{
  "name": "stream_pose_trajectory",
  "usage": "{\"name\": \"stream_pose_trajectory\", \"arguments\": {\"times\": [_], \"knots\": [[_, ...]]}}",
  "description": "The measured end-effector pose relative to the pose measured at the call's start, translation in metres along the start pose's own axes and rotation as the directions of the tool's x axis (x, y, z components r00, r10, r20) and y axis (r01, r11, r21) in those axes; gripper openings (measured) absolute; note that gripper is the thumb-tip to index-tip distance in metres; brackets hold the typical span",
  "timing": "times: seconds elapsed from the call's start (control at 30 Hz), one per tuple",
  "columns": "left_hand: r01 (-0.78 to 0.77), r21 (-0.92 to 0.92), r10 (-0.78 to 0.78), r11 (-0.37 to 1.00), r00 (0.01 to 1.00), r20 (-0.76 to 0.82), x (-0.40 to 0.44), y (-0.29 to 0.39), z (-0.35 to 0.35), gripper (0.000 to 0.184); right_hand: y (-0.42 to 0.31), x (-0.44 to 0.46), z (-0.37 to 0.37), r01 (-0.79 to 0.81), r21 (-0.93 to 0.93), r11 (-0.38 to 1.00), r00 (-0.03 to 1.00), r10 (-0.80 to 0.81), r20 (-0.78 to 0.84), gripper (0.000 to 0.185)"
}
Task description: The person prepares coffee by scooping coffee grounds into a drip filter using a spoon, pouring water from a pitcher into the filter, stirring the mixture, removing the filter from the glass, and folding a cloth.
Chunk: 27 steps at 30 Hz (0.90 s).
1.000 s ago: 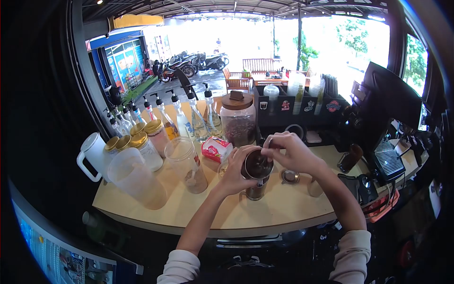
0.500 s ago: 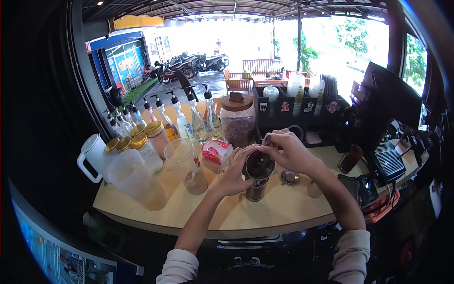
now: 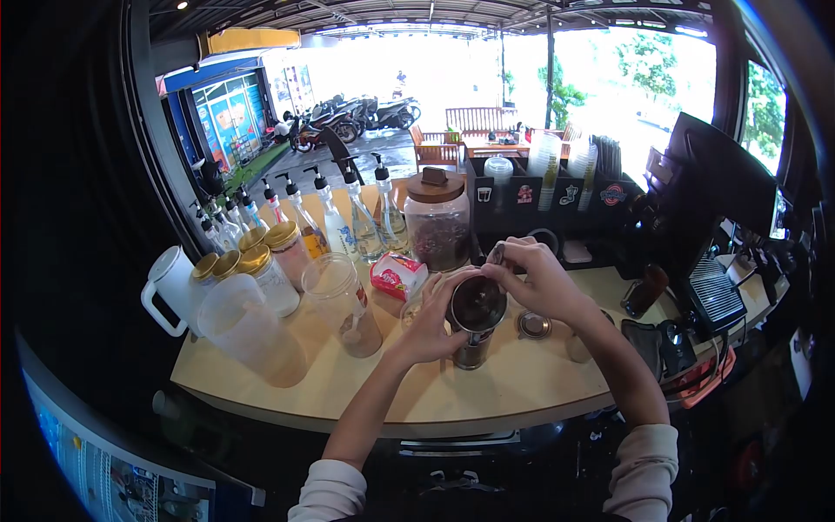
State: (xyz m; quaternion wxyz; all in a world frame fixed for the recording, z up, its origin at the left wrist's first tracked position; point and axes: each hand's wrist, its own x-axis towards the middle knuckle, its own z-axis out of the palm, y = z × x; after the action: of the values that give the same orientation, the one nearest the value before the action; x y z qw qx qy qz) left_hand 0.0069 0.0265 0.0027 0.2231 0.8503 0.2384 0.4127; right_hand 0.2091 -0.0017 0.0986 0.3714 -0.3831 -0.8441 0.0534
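Note:
A tall metal canister (image 3: 470,352) with a wide round mouth stands on the counter, its dark inside facing up at me. My left hand (image 3: 432,320) wraps around its upper left side, thumb along the front. At the mouth's upper right edge, my right hand (image 3: 541,277) is closed with its fingertips pinching a small metal piece (image 3: 497,253), whose full shape is hidden. A round metal lid (image 3: 533,324) lies just right of the canister. Left of my left hand is a clear plastic jar (image 3: 335,291) with brown contents at its bottom.
A red and white packet (image 3: 398,277), a wooden-lidded glass jar (image 3: 437,222) and several pump bottles (image 3: 364,217) line the back. A frosted pitcher (image 3: 243,322) and gold-lidded jars (image 3: 283,252) stand left. The black cup holder (image 3: 557,200) and a dark monitor (image 3: 722,174) are right.
My right hand and the small metal piece have shifted slightly to the right at the rim. The canister's mouth has tipped a little; my left hand keeps its hold.

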Motion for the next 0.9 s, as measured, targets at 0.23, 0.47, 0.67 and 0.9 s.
{"name": "stream_pose_trajectory", "arguments": {"times": [0.23,0.47,0.67,0.9], "knots": [[0.048,-0.219,-0.064,0.975,0.996,-0.067,-0.002,-0.007,0.005,0.082,-0.004,-0.003,-0.003,0.017,0.039,0.999,0.999,-0.015,-0.037,0.013],[0.054,-0.245,-0.077,0.968,0.993,-0.088,-0.003,-0.006,0.005,0.082,-0.001,-0.011,0.003,0.046,0.186,0.982,0.999,-0.04,-0.034,0.012],[0.073,-0.295,-0.092,0.953,0.994,-0.051,-0.003,-0.002,0.003,0.084,-0.01,-0.017,-0.002,0.104,0.004,0.995,0.988,-0.103,-0.112,0.012],[0.06,-0.39,-0.085,0.919,0.995,-0.047,-0.001,-0.004,0.003,0.084,-0.012,-0.024,-0.003,0.173,-0.04,0.984,0.98,-0.176,-0.088,0.011]]}}
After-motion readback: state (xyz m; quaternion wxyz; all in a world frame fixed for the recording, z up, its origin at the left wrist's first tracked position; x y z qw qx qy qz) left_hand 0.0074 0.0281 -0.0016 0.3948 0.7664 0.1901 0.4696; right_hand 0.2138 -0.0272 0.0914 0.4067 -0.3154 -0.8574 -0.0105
